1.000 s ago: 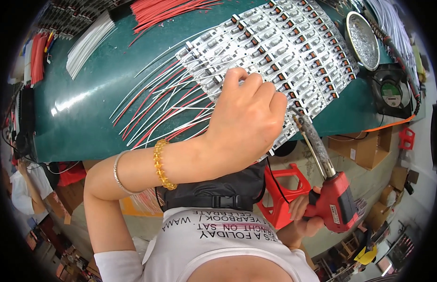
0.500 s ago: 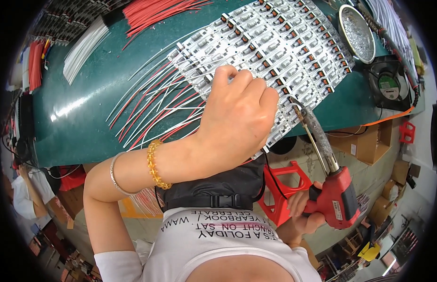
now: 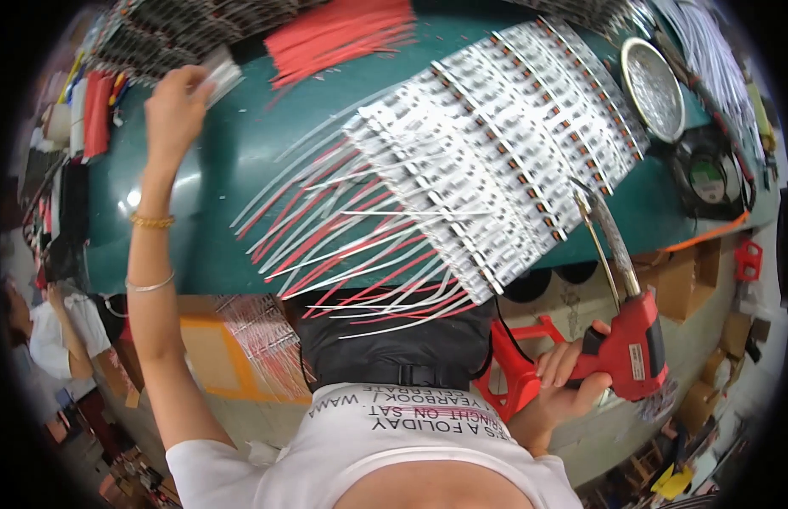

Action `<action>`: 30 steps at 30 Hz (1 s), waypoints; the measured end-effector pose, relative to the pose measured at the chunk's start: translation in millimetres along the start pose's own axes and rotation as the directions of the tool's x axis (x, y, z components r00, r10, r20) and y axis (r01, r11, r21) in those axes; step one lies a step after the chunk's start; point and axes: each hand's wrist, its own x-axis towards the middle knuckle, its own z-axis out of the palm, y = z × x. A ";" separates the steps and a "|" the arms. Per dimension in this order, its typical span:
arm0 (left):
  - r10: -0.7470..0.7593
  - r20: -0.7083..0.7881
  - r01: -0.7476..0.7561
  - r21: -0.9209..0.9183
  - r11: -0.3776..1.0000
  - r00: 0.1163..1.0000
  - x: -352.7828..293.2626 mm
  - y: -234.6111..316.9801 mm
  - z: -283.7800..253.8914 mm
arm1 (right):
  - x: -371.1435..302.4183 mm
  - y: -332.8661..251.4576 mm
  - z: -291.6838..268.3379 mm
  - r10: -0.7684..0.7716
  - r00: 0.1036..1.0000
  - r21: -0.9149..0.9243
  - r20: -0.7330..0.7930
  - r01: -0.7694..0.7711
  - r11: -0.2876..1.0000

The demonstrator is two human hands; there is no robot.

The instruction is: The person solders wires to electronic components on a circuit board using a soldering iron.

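Observation:
My left hand (image 3: 175, 110) is stretched to the far left of the bench, its fingers closed at the near end of a bundle of white wires (image 3: 224, 78). How many wires it pinches is hidden. In my right hand (image 3: 566, 373) is a red soldering gun (image 3: 636, 352), its metal nose pointing up and its tip over the lower right edge of a panel of small white circuit boards (image 3: 504, 127). Red and white wires (image 3: 352, 229) fan out from the panel's left side, some hanging over the bench edge toward my lap.
A heap of red wires (image 3: 335, 38) lies on the green bench (image 3: 182, 246) at the back. To the right stand a metal bowl (image 3: 653, 89) and a small black fan (image 3: 708, 178). Under the bench are a red stool (image 3: 513, 365) and a cardboard box (image 3: 687, 276). Another person (image 3: 63, 335) sits at left.
My left hand has left the circuit board panel and reached far left to the white wires. The right hand still holds the soldering gun near the panel's edge. The whole view has shifted slightly.

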 end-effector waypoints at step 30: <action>-0.184 -0.035 0.141 -0.511 0.848 0.982 -5.2 70.5 -24.5 | -11.8 -4.7 -4.0 -0.053 0.996 -0.050 -0.077 0.049 0.998</action>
